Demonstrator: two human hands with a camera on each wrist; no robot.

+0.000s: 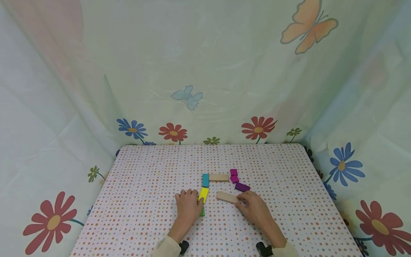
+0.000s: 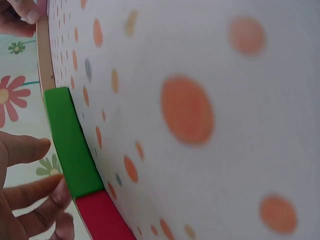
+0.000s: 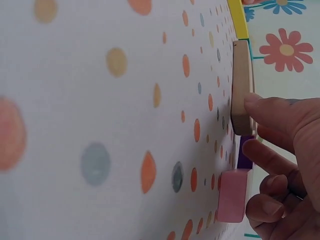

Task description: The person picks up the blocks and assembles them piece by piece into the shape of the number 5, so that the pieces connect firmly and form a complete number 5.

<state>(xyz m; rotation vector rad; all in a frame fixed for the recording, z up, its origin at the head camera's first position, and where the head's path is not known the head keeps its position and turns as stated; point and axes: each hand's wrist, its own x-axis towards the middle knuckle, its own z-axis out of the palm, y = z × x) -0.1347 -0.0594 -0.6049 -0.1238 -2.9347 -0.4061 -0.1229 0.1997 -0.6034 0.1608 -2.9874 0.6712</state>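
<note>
The right hand (image 1: 255, 208) pinches the plain wooden block (image 1: 226, 197) by its four-o'clock end; the left hand (image 1: 188, 205), fingers loosely apart, lies at the yellow block's (image 1: 203, 193) eight o'clock.

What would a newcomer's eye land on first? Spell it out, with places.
The yellow block beside the left hand probably stands out first, on the dotted table. To its right, the right hand pinches one end of a wooden block. Above, an orange butterfly adorns the backdrop's upper right.

Both forearms (image 1: 178, 228) reaching forward
Left hand (image 1: 188, 206) back-up, fingers (image 2: 31, 194) loosely bent; right hand (image 1: 254, 208) pinching, thumb (image 3: 275, 111) opposite a finger.
</note>
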